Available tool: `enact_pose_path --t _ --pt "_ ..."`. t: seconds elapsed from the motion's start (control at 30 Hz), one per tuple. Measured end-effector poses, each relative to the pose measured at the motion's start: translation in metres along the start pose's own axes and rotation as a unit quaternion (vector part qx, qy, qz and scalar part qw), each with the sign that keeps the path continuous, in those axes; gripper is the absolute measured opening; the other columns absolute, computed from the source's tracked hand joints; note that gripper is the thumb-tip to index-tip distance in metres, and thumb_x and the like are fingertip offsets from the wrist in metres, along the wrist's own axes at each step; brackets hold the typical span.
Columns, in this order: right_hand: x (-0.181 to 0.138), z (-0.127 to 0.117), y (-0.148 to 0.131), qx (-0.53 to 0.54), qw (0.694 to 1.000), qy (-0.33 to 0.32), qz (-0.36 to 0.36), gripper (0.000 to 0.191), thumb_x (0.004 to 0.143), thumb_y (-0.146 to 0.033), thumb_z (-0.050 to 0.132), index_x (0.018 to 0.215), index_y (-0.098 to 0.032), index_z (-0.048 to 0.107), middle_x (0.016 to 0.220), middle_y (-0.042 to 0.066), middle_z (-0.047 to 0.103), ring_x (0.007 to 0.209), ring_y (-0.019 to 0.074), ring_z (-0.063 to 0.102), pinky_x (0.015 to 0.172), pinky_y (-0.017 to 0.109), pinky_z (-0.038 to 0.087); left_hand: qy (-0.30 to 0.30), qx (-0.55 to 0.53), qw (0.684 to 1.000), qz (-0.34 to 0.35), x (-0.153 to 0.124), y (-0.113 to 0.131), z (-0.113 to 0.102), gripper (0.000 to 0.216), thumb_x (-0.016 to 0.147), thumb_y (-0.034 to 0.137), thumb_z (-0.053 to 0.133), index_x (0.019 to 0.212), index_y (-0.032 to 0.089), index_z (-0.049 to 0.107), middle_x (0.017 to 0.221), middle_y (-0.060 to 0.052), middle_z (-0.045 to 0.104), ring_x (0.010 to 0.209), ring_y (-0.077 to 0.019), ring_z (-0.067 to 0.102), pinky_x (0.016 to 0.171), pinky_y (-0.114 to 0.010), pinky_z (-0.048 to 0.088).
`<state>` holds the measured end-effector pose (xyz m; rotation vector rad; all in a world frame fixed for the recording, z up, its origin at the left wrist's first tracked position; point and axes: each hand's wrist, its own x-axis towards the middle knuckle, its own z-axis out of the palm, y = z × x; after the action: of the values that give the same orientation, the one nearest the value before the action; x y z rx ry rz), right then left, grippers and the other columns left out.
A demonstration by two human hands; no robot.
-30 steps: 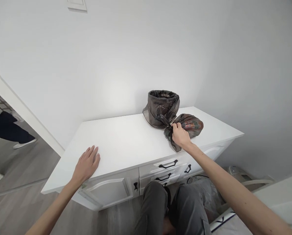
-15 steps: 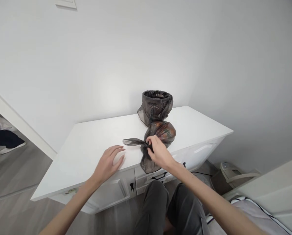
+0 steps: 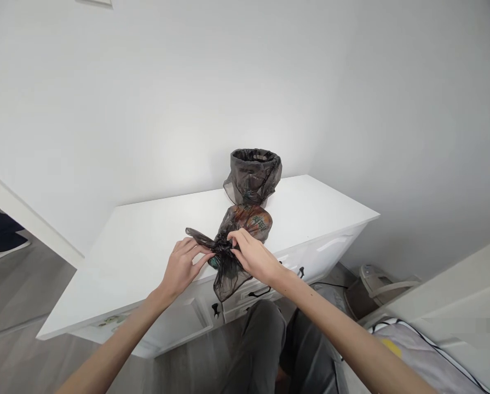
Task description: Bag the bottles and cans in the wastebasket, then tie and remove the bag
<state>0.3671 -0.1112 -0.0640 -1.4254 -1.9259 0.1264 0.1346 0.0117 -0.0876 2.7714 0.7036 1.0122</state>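
Note:
A tied dark see-through plastic bag (image 3: 248, 219) with coloured things inside lies on the white cabinet top (image 3: 146, 241), near its front edge. My right hand (image 3: 255, 257) pinches the bag's knotted neck. My left hand (image 3: 183, 265) meets it from the left, fingers closing on the same knot and a loose ear of plastic. A second loose flap hangs down over the front edge. Behind the bag stands a small bin (image 3: 253, 175) lined with a dark bag, open at the top.
The cabinet has black-handled drawers (image 3: 265, 293) and doors below. My knees in grey trousers (image 3: 277, 345) are in front of it. A white appliance (image 3: 376, 279) sits on the floor at right. Another person's shoe (image 3: 0, 249) shows at far left.
My right hand dragged the tied bag from beside the bin towards the front edge. My left hand left the cabinet top and joined the right hand at the knot.

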Motion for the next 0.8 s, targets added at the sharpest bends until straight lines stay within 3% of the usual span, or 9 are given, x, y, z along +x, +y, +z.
enact_pose_path --t 0.13,0.23,0.37,0.47,0.53,0.67,0.73,0.8 --pt "0.000 -0.006 0.003 0.003 0.998 0.056 0.005 0.025 0.102 -0.012 0.047 0.123 -0.023 0.055 0.111 0.008 0.058 0.099 0.0237 0.063 0.089 0.037 0.056 0.019 -0.019 0.999 -0.044 -0.006 0.003 -0.002 0.030 0.105 0.048 0.060 0.093 0.026 0.076 0.104 -0.007 0.081 0.105 -0.0268 0.070 0.097 -0.045 0.050" --pt "0.002 -0.014 0.009 0.011 0.991 0.132 0.018 0.023 0.101 -0.012 0.045 0.117 -0.023 0.057 0.108 0.008 0.057 0.100 0.0246 0.063 0.092 0.039 0.056 0.055 -0.047 0.988 -0.133 -0.013 0.000 -0.001 0.032 0.101 0.052 0.062 0.091 0.025 0.075 0.106 -0.008 0.080 0.107 -0.0277 0.070 0.095 -0.044 0.052" --pt "0.002 -0.020 0.023 0.026 0.977 0.202 0.060 0.025 0.099 -0.012 0.046 0.119 -0.022 0.057 0.107 0.009 0.056 0.102 0.0251 0.062 0.097 0.041 0.056 0.102 -0.127 0.941 -0.298 -0.021 -0.008 0.003 0.037 0.094 0.060 0.066 0.090 0.024 0.074 0.109 -0.007 0.080 0.107 -0.0275 0.071 0.092 -0.041 0.055" --pt "0.000 -0.019 0.033 0.030 0.975 0.204 0.084 0.029 0.100 -0.013 0.046 0.124 -0.021 0.059 0.111 0.010 0.056 0.105 0.0250 0.061 0.101 0.042 0.056 0.111 -0.151 0.913 -0.363 -0.022 -0.011 0.004 0.042 0.091 0.064 0.065 0.090 0.023 0.073 0.106 -0.008 0.080 0.100 -0.0272 0.073 0.093 -0.043 0.057" --pt "-0.001 -0.015 0.036 0.029 0.980 0.180 0.080 0.033 0.101 -0.014 0.047 0.130 -0.021 0.060 0.115 0.011 0.055 0.109 0.0247 0.062 0.104 0.043 0.055 0.113 -0.146 0.916 -0.357 -0.018 -0.009 0.002 0.042 0.090 0.064 0.064 0.094 0.023 0.071 0.106 -0.009 0.079 0.098 -0.0275 0.073 0.091 -0.044 0.058" --pt "0.003 -0.005 0.031 0.014 0.990 0.125 0.058 0.036 0.097 -0.020 0.063 0.132 -0.025 0.065 0.116 0.009 0.051 0.109 0.0253 0.062 0.102 0.042 0.057 0.104 -0.133 0.946 -0.277 -0.005 0.001 -0.003 0.050 0.085 0.050 0.068 0.125 0.021 0.063 0.120 -0.012 0.075 0.111 -0.0287 0.072 0.098 -0.045 0.058" --pt "0.007 -0.002 0.027 0.027 0.987 0.140 0.068 0.025 0.095 -0.024 0.065 0.120 -0.026 0.069 0.113 0.008 0.052 0.107 0.0257 0.063 0.098 0.042 0.058 0.089 -0.127 0.959 -0.239 0.001 0.004 -0.005 0.048 0.086 0.046 0.067 0.128 0.022 0.064 0.122 -0.011 0.074 0.115 -0.0282 0.071 0.101 -0.045 0.057" --pt "0.011 -0.001 0.023 0.073 0.977 0.180 0.089 0.014 0.096 -0.028 0.065 0.108 -0.025 0.071 0.108 0.008 0.055 0.103 0.0250 0.063 0.097 0.042 0.058 0.082 -0.125 0.963 -0.223 0.003 0.001 -0.005 0.038 0.089 0.045 0.063 0.119 0.023 0.070 0.123 -0.010 0.074 0.115 -0.0278 0.069 0.102 -0.045 0.056"
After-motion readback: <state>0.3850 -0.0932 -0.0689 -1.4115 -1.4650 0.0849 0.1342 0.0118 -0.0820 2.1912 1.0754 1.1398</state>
